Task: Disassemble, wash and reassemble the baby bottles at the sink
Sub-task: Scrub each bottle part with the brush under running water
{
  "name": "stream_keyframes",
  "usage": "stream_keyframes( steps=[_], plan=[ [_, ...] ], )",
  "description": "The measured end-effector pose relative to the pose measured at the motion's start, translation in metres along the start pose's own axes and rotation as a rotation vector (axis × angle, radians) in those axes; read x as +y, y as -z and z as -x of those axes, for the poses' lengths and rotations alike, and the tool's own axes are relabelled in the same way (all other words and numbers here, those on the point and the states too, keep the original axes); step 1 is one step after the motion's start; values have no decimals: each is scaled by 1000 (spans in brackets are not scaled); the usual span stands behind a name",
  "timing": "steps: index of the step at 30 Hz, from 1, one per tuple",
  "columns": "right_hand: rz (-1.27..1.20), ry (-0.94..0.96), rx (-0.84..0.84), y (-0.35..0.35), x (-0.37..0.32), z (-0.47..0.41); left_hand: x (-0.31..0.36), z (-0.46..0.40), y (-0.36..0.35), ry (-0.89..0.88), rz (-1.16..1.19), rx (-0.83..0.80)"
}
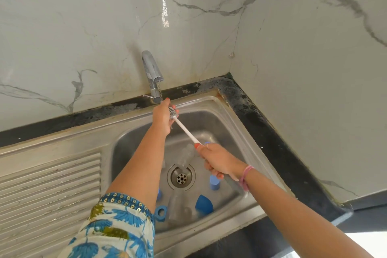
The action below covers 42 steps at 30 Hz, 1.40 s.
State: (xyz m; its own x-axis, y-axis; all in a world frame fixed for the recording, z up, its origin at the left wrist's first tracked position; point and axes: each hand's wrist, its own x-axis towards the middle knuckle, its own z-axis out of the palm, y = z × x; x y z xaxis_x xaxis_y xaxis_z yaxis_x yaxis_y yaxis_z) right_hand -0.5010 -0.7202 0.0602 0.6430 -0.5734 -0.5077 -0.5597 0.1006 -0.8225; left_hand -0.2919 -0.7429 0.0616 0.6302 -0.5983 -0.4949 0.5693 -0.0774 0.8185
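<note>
The left arm reaches far forward and up, its patterned sleeve (117, 230) at the near edge, and the left hand (163, 118) is raised at the far end with fingers curled round the bristle end of a bottle brush (184, 126). The right arm comes in from the near right, a pink band (245, 177) at the wrist. The right hand (219, 160) sits lower and nearer, fingers wrapped round the brush's handle end.
</note>
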Motion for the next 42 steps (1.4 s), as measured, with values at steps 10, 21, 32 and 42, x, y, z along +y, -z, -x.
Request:
stream_keyframes(
  steps=[10, 21, 32, 42],
  plan=[
    [-1029, -311, -839, 10, 20, -8, 6, 7, 8, 164, 464, -263],
    [980, 97, 339, -11, 4, 17, -11, -4, 0, 32, -83, 86],
    [232, 48, 272, 28, 13, 20, 15, -13, 21, 49, -437, -58],
    [1, -96, 198, 23, 32, 4, 23, -3, 21, 318, 132, -200]
  ],
)
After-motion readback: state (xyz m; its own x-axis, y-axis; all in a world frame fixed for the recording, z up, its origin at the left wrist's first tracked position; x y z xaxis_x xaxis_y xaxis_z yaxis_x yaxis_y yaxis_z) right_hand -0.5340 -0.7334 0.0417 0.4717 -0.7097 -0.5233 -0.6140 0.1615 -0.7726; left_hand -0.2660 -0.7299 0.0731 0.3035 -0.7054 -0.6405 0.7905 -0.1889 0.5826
